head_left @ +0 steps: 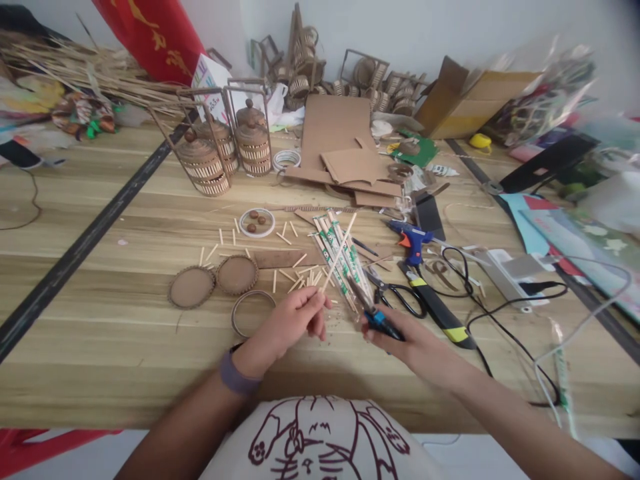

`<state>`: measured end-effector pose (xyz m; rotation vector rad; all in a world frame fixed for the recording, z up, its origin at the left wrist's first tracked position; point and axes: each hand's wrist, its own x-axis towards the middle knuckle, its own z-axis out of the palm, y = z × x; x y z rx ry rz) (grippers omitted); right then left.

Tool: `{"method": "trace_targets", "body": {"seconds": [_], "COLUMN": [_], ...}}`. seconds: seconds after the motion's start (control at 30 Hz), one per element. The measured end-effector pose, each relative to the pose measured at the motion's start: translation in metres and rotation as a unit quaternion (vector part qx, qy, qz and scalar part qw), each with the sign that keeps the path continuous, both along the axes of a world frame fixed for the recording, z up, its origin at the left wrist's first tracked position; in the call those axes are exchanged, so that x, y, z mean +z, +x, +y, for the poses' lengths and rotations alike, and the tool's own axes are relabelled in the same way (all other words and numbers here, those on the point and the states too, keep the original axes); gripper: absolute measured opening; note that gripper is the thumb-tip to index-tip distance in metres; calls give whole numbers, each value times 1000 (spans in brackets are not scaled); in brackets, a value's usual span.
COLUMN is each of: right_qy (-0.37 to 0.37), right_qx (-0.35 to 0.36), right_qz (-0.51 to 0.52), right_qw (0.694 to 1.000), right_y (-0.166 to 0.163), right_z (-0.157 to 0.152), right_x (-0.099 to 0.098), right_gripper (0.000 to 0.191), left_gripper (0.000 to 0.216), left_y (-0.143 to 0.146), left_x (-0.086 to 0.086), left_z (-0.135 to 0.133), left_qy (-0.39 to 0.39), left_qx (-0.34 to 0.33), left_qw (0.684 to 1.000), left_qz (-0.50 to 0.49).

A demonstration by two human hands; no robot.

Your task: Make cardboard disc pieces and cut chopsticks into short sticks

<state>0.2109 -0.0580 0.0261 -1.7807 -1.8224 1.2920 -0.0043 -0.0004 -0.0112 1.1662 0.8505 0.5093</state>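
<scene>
Pinched between the thumb and fingers of my left hand is a pale wooden chopstick, slanting up and away to the right. My right hand is wrapped round pliers with blue-and-black handles; their jaws point up-left, apart from the chopstick. Beneath lies a pile of paper-wrapped chopsticks with green print. Short cut stick pieces are scattered beside my left hand. Close to it are a cardboard ring and two round cardboard discs with ridged rims.
Black-handled scissors, a utility knife and a blue glue gun lie right, among cables and a power strip. A white tape ring encircles brown beads. Slatted lanterns and cardboard stand farther back.
</scene>
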Motion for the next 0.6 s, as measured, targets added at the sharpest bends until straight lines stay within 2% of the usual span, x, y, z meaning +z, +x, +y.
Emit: {"method": "trace_targets", "body": {"seconds": [0.07,0.13,0.2,0.27,0.4,0.6], "right_qy": [135,265,336,344,290,260], "right_qx": [-11,6,35,46,28,-5], "right_qz": [-80,-124,-145,-176,-269,-357], "right_qw": [987,956,930,921,918,897], "right_y": [0,-4,-11,-19,-33,-45], "right_z": [-1,0,4,10,17,17], "right_x": [-1,-3,-6,-9,-17,-21], "right_gripper": [19,20,24,24,23,21], "left_gripper": [31,28,26,25,25,26], "left_y": [-2,-1,1,3,5,10], "left_x": [-1,-3,-6,-8,-6,2], "left_z": [1,0,-3,-6,-9,-12], "left_qy": [83,180,259,309,363,390], "left_qx": [-4,-28,-58,-86,-116,-130], "left_qw": [991,965,934,908,854,789], "left_qz": [102,189,238,270,354,456]}}
